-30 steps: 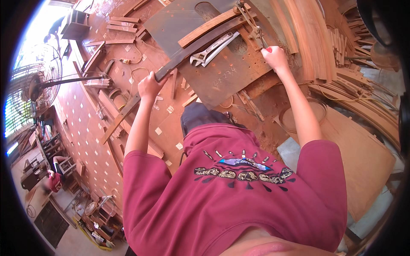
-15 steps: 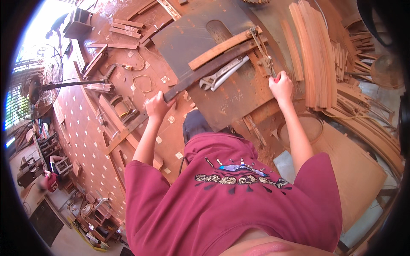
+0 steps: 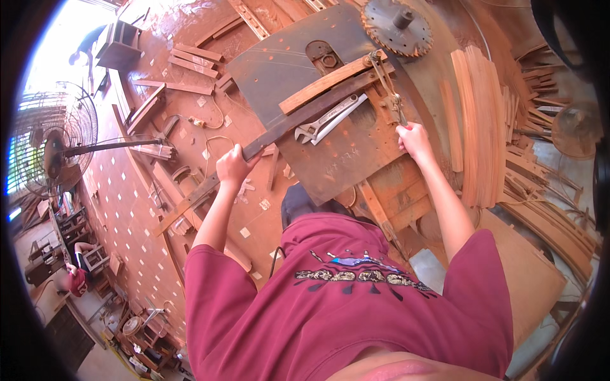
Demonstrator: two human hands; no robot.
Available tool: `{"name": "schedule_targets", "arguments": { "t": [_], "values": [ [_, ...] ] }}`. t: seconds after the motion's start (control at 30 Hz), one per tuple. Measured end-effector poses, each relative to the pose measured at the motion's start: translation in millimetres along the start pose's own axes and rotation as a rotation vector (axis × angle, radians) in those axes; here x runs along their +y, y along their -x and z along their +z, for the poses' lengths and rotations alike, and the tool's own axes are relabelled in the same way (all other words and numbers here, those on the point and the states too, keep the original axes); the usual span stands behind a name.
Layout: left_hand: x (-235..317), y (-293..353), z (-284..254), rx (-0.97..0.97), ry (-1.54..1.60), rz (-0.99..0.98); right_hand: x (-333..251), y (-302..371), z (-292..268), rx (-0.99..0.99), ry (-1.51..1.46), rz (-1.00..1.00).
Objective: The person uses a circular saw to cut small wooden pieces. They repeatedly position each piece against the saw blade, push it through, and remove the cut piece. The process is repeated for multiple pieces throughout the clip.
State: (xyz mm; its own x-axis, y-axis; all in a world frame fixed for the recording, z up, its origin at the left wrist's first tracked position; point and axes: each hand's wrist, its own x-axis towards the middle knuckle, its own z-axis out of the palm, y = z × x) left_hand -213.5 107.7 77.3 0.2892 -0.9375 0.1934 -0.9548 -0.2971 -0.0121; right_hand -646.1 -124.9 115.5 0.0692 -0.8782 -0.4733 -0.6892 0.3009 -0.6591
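My left hand (image 3: 234,166) is closed around the near-left end of a long dark bar (image 3: 289,127), which lies slantwise across a rusty metal saw table (image 3: 267,70). My right hand (image 3: 414,141) grips the lower end of a metal plier-like clamp (image 3: 392,100) at the bar's far-right end; the fingers hide its handle. Along the bar's far side rests a lighter wooden strip (image 3: 327,84). On the near side, an adjustable wrench (image 3: 324,120) lies beside a white strip (image 3: 346,117).
A toothed circular saw blade (image 3: 397,32) lies beyond the table. Curved wooden planks (image 3: 480,127) are stacked on the right, above a brown board (image 3: 524,267). A standing fan (image 3: 54,149) is at left. Wood pieces and a cord (image 3: 222,140) litter the tiled floor. Another person (image 3: 77,279) sits far left.
The view has shifted, bringing the whole saw blade into sight. My left hand keeps its hold on the bar. My right hand remains at the clamp, whose red handle no longer shows.
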Motion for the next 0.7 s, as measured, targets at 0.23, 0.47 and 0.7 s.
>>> {"name": "schedule_targets", "arguments": {
  "t": [0.23, 0.47, 0.7],
  "values": [
    [2, -5, -5, -0.039, 0.017, -0.026, 12, 1, 5, 0.021, -0.009, -0.111],
    [-2, -17, -8, -0.016, -0.041, 0.013, 4, 5, 6, 0.047, 0.042, -0.098],
    [-5, -14, -5, -0.003, -0.076, 0.023, -14, 29, -1, 0.052, 0.088, -0.002]
  ]
}}
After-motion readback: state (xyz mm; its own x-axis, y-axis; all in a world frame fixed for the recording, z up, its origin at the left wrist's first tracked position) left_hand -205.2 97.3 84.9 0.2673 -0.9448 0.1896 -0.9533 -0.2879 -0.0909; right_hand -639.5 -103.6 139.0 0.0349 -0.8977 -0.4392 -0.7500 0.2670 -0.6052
